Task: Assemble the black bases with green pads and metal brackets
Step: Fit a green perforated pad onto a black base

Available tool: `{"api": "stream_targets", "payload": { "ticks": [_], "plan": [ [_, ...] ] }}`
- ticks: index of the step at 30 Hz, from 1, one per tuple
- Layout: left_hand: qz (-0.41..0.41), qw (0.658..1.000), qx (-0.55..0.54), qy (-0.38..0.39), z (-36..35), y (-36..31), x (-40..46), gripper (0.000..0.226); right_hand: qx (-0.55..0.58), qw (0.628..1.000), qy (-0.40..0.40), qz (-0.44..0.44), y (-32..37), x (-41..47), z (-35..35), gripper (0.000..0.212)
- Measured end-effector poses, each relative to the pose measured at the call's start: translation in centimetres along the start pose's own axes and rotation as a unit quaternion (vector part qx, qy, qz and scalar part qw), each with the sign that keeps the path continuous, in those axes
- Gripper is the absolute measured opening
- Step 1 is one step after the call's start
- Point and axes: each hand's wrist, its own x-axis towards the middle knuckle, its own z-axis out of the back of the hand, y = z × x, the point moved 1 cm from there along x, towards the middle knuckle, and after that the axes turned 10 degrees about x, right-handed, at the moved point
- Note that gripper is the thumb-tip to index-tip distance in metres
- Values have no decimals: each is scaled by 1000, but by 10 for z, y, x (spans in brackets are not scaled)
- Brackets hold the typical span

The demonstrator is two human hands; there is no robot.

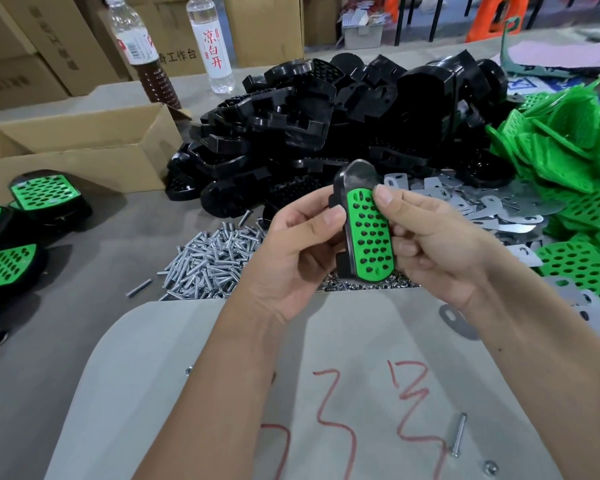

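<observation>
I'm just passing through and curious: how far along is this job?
Done: a few finished padded bases sit at the left. In hand: both hands, left and right, hold a black base with a green pad on it. Left: a big pile of bare bases, loose pads, brackets and screws.

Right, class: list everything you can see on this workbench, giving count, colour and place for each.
Base with pad: one, black and green, held in both hands.
Loose bases: a heap, black, centre back.
Pads: a heap, green, right.
Brackets: many, silver, right of centre.
Screws: a pile, silver, centre.
Finished bases: several, black and green, left.
Box: one, brown, left back.
Bottles: two, clear, back.
Board: one, grey with red marks, front.
Left hand: grips the base.
Right hand: pinches the base.
</observation>
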Motion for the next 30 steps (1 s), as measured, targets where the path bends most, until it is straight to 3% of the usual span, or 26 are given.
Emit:
{"api": "stream_targets", "payload": {
  "ticks": [2, 4, 7, 9, 11, 15, 16, 21, 26, 27, 30],
  "plan": [
    [-23, 1000, -4, -20, 4, -7, 1, 65, -17, 997, -44, 64, -5, 2, -5, 30],
    [-58, 997, -33, -40, 11, -17, 1, 70, -134, 976, -88, 147, -11, 3, -7, 28],
    [-103, 986, -92, -90, 33, -25, -2, 60, -446, 862, -49, 237, -24, 3, -16, 18],
    [-126, 976, -137, -113, 46, -27, -3, 41, -564, 793, 29, 228, -34, 3, -30, 9],
    [-142, 965, -183, -123, 54, -29, -4, 35, -651, 727, 74, 205, -40, 6, -49, 9],
    [-158, 946, -243, -148, 59, -29, -5, 41, -725, 664, 64, 170, -49, 13, -83, 43],
    [-157, 943, -251, -155, 59, -28, -5, 46, -731, 661, 57, 162, -52, 15, -88, 43],
    [-150, 938, -264, -167, 57, -26, -5, 58, -700, 696, 62, 152, -49, 25, -91, 18],
    [-139, 948, -245, -148, 57, -27, -3, 54, -612, 757, 47, 224, -29, 22, -65, 6],
    [-132, 953, -232, -141, 56, -27, -3, 52, -577, 779, 26, 242, -25, 19, -58, 8],
    [-104, 974, -151, -131, 50, -24, -1, 46, -362, 896, -39, 254, -15, 6, -33, 17]
  ]
}}
